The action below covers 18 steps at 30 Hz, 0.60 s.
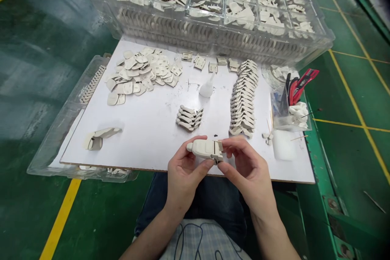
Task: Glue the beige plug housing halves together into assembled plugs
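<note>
Both hands hold one beige plastic clip-shaped part (pixel 205 149) above the near edge of a white board (pixel 146 130). My left hand (pixel 183 172) pinches its rounded left end between thumb and fingers. The squared right end, which has a small dark piece on it, is gripped by my right hand (pixel 248 170). Just beyond the hands lies a short stack of similar parts (pixel 189 118), and a long row of them (pixel 243 99) runs back on the right.
A loose heap of flat beige pieces (pixel 140 74) covers the board's back left. A small white bottle (pixel 208 87) stands mid-board. Clear compartment trays (pixel 213 4) of parts sit behind. A clear cup with red-handled tools (pixel 292 97) is at the right. Two parts (pixel 99 137) lie at the left.
</note>
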Available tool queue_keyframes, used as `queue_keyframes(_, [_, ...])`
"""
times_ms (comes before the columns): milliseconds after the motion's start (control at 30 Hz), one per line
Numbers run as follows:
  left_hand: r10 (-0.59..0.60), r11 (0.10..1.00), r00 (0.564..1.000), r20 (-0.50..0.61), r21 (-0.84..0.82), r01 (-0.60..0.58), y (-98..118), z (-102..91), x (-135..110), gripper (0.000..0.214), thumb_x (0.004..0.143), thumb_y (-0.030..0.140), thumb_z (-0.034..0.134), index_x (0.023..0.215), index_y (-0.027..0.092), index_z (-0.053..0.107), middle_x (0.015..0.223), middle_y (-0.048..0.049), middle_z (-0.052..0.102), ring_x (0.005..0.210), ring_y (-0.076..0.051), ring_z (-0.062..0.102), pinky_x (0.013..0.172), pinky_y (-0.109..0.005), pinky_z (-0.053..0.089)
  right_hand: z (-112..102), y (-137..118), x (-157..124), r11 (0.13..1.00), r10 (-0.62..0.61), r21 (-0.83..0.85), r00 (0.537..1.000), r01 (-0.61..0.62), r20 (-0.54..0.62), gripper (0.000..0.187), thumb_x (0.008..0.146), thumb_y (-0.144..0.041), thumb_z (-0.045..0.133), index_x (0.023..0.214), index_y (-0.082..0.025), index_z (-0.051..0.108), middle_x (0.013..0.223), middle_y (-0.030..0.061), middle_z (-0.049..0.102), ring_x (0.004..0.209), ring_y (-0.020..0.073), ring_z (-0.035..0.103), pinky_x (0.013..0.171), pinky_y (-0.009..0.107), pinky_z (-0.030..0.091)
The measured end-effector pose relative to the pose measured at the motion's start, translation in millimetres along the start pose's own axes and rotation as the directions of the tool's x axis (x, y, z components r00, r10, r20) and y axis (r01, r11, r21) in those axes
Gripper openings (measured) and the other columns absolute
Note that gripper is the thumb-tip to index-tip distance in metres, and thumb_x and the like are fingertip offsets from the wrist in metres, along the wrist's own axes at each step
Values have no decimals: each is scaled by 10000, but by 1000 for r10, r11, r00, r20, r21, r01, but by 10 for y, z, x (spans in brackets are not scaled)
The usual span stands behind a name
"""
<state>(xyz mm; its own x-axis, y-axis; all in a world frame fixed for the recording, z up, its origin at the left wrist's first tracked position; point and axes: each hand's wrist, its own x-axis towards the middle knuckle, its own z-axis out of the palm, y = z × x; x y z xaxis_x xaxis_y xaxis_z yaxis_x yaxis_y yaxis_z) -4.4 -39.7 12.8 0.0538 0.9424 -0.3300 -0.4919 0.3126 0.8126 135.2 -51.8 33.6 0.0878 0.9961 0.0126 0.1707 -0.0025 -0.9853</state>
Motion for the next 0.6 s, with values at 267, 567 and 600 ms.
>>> queue_keyframes(267, [18,1000,1000,23,-13,-18,-16,0,24,353,722,297,845,1051,218,742,963,-29,742,916,-149,693,803,-196,552,-17,19,-13,999,40,-1,999,-40,34,257,847,-278,749,1081,-346,666,957,-16,566,867,144,473,786,270,403])
queue_keyframes(567, [88,996,996,-34,32,-86,-4,38,25,388,667,244,881,1007,215,697,843,6,738,792,-114,702,707,-172,557,7,39,-57,994,93,65,996,-92,-7,238,829,-271,773,1035,-353,686,907,-41,616,863,124,505,773,227,416])
queue_keyframes(600, [94,995,995,-38,48,-92,-12,38,20,355,672,242,879,975,213,696,832,10,735,792,-117,701,707,-177,560,22,47,-69,992,102,80,995,-100,-18,236,819,-268,783,1021,-345,688,895,-42,619,855,120,511,770,219,421])
